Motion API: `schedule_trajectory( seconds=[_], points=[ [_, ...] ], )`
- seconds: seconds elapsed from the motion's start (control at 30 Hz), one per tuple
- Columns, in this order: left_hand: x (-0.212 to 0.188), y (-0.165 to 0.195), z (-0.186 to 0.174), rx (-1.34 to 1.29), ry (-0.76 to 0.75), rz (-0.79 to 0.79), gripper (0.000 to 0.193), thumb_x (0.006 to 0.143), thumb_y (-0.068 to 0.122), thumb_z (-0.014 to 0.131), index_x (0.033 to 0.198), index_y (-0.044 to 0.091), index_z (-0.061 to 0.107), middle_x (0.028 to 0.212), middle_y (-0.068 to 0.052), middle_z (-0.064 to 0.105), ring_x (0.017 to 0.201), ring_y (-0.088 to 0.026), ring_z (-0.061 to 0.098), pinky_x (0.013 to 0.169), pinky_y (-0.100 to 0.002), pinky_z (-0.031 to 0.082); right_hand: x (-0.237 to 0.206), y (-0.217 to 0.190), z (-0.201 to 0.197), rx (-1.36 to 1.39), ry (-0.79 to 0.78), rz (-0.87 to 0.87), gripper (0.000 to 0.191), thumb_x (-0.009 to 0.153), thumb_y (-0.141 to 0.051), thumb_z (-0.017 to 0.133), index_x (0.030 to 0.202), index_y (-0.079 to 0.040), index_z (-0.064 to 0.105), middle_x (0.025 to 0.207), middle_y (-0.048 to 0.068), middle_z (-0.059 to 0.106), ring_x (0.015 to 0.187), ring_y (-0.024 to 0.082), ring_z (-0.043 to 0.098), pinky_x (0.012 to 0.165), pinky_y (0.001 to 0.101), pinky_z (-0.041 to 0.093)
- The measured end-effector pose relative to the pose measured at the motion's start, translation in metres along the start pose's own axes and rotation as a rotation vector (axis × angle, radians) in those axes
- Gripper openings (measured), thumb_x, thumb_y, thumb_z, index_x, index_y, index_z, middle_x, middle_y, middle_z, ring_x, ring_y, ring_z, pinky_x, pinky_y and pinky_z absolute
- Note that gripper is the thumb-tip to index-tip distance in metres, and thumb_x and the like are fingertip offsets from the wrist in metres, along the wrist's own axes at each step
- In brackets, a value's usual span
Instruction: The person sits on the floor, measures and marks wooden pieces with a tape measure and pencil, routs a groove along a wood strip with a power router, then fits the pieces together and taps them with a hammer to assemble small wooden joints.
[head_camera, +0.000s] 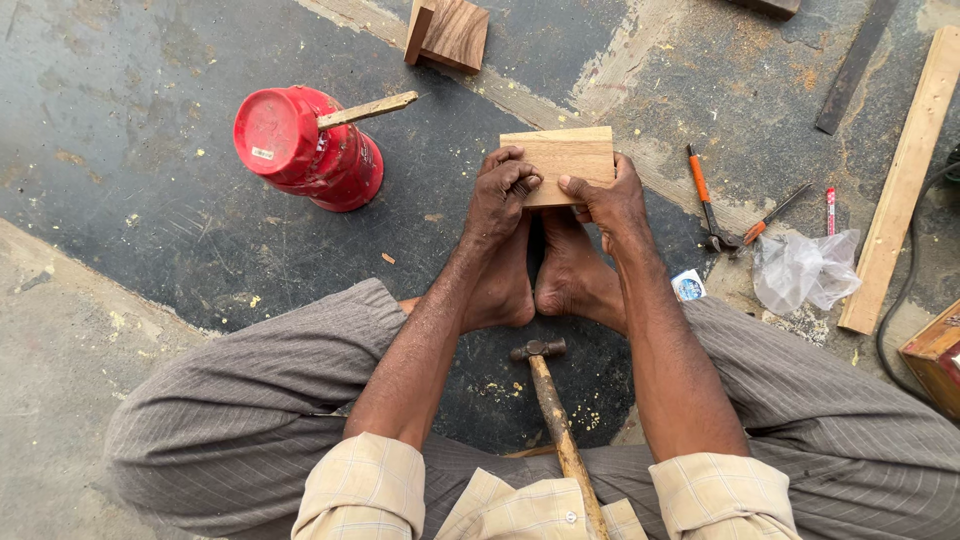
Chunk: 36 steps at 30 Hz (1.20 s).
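Both hands, left hand (500, 195) and right hand (610, 200), grip a wooden block (560, 155) above the dusty dark floor (150, 200).

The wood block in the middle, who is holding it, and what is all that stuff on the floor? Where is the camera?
The camera sits on a person's head and looks down, so you see their own arms, knees and bare feet. The person sits on the floor. Both hands grip the wood block: the left hand on its left side, the right hand on its right. The block stands just past the feet. A hammer lies between the legs, untouched. To the left is a red container lying on its side with a stick poking out. To the right lie pliers, a plastic bag and a long plank. Another block lies farther away.
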<state>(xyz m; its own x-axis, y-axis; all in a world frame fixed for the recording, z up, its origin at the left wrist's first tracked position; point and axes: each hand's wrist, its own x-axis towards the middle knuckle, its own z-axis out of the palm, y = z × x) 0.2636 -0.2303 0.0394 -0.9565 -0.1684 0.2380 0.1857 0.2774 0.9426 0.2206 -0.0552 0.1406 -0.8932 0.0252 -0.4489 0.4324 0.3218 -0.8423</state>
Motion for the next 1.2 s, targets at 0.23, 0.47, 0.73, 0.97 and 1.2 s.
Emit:
schedule_trajectory(
  seconds=[0.23,0.47,0.73,0.97,1.2],
  points=[
    [-0.001,0.007,-0.003,-0.02,-0.026,-0.068,0.011,0.095,0.016,0.075,0.103,0.009,0.076,0.113,-0.003,0.073,0.139,-0.024,0.047,0.114,-0.04,0.045,-0.001,-0.003,0.001,-0.018,0.007,0.017,0.082,0.07,-0.022,0.092,0.138,-0.005,0.049,0.102,0.011,0.071,0.08,0.015,0.071,0.054,0.0266,0.06],
    [-0.003,0.007,-0.004,-0.041,-0.034,-0.038,0.01,0.095,0.014,0.075,0.103,0.009,0.078,0.115,-0.003,0.074,0.14,-0.025,0.048,0.115,-0.041,0.046,0.002,0.001,0.001,0.01,-0.008,0.01,0.082,0.07,-0.021,0.093,0.137,-0.004,0.05,0.102,0.012,0.071,0.079,0.016,0.071,0.053,0.0278,0.059],
    [-0.003,0.011,-0.004,-0.03,-0.011,-0.052,0.009,0.096,0.015,0.076,0.102,0.01,0.077,0.115,-0.002,0.074,0.14,-0.025,0.049,0.117,-0.041,0.045,0.001,0.003,-0.001,-0.005,-0.009,-0.006,0.083,0.069,-0.022,0.093,0.138,-0.002,0.05,0.103,0.013,0.071,0.079,0.017,0.07,0.055,0.0283,0.059],
    [-0.003,0.014,-0.008,0.01,-0.069,-0.007,0.013,0.093,0.015,0.076,0.105,0.011,0.079,0.112,-0.001,0.078,0.142,-0.025,0.049,0.121,-0.041,0.04,-0.011,-0.008,-0.006,-0.227,0.077,-0.125,0.087,0.076,-0.032,0.089,0.144,-0.001,0.043,0.114,0.017,0.064,0.094,0.023,0.069,0.065,0.0363,0.064],
    [-0.001,0.016,-0.01,0.09,-0.09,0.066,0.014,0.094,0.017,0.076,0.106,0.012,0.08,0.114,0.0,0.079,0.142,-0.026,0.051,0.122,-0.043,0.038,-0.177,0.043,-0.038,-0.973,-0.254,0.098,0.084,0.085,-0.061,0.076,0.142,-0.004,0.051,0.104,0.015,0.066,0.092,0.025,0.065,0.082,0.0476,0.055]
  ],
)
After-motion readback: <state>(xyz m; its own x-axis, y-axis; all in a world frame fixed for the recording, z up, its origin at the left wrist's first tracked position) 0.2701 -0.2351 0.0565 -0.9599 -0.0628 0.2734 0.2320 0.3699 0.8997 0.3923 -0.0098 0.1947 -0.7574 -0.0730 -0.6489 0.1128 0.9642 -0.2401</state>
